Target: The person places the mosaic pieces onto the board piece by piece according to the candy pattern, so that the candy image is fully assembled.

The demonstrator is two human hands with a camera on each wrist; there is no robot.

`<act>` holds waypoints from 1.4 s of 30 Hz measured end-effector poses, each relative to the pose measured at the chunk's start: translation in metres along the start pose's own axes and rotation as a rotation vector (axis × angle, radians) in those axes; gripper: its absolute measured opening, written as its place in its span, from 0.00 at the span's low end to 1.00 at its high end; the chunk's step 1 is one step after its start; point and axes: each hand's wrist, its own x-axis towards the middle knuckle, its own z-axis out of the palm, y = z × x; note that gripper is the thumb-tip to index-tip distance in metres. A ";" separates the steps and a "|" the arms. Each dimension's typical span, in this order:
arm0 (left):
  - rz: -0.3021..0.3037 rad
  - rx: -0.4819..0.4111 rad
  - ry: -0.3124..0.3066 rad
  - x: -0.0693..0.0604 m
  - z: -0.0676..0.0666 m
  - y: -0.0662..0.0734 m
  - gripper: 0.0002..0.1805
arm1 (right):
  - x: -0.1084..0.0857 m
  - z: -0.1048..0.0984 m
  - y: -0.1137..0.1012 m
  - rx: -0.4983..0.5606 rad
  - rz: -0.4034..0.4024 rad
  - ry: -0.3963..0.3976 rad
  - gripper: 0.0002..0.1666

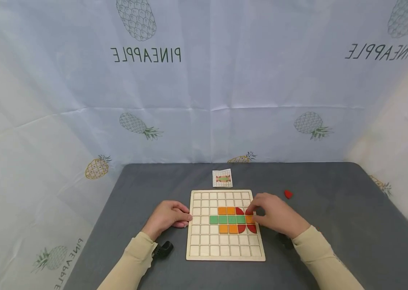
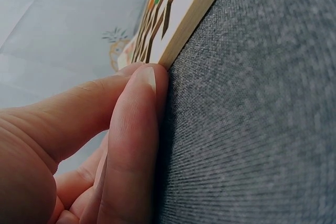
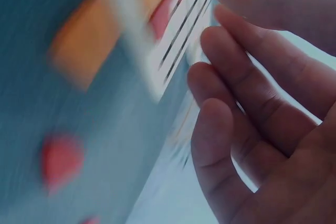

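Note:
A pale wooden grid board (image 1: 215,251) lies flat on the grey table. At its left edge, my left hand (image 1: 167,217) grips the rim between thumb and curled fingers; the left wrist view shows the fingertips (image 2: 131,119) gathered against the wooden edge. Over the board's right edge is my right hand (image 1: 276,213), its fingers loosely bent and apart, thumb close to an orange square (image 1: 249,219) and index finger by a red quarter-round tile (image 1: 248,211). Green squares (image 1: 223,219), more orange squares (image 1: 228,228) and red rounded tiles (image 1: 241,228) fill middle cells.
A small pattern card (image 1: 222,178) lies behind the board. One loose red tile (image 1: 288,194) sits on the table to the right. In the blurred right wrist view, an orange tile (image 3: 86,40) lies off the board near a red tile (image 3: 62,161). A pineapple-print cloth (image 1: 207,137) surrounds the table.

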 end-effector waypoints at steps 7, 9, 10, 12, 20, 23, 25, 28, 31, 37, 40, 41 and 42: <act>0.003 -0.002 -0.001 0.000 -0.001 -0.001 0.20 | -0.020 -0.019 0.057 -0.050 0.077 -0.024 0.16; 0.005 -0.003 0.000 0.000 -0.001 -0.001 0.20 | -0.023 -0.021 0.066 -0.049 0.078 -0.036 0.17; 0.007 -0.005 0.001 0.000 -0.001 0.000 0.19 | -0.024 -0.022 0.069 -0.049 0.082 -0.041 0.18; 0.010 -0.006 -0.001 -0.001 -0.001 0.000 0.20 | -0.026 -0.023 0.073 -0.038 0.077 -0.050 0.18; -0.005 -0.009 -0.002 0.000 0.000 0.001 0.20 | -0.028 -0.022 0.081 -0.023 0.101 -0.069 0.16; -0.010 -0.005 0.002 0.000 0.001 0.001 0.20 | -0.029 -0.021 0.082 -0.022 0.122 -0.064 0.14; -0.009 0.001 0.007 0.000 0.001 0.001 0.20 | -0.028 -0.022 0.082 -0.012 0.127 -0.062 0.14; 0.001 0.000 0.006 0.000 0.000 0.000 0.20 | -0.027 -0.022 0.079 -0.004 0.135 -0.058 0.13; 0.019 -0.005 -0.001 0.000 -0.001 -0.001 0.20 | -0.022 -0.020 0.074 -0.001 0.156 -0.044 0.12; 0.035 -0.018 -0.020 0.001 -0.001 -0.003 0.20 | -0.005 -0.011 0.054 0.038 0.187 -0.013 0.11; 0.032 -0.019 -0.020 0.000 -0.001 -0.003 0.20 | 0.008 -0.006 0.040 0.052 0.172 -0.009 0.11; 0.031 -0.019 -0.019 0.000 -0.001 -0.003 0.20 | 0.013 -0.004 0.035 0.058 0.168 -0.010 0.10; 0.032 -0.019 -0.019 -0.001 -0.001 -0.003 0.20 | 0.018 -0.002 0.029 0.061 0.164 -0.012 0.10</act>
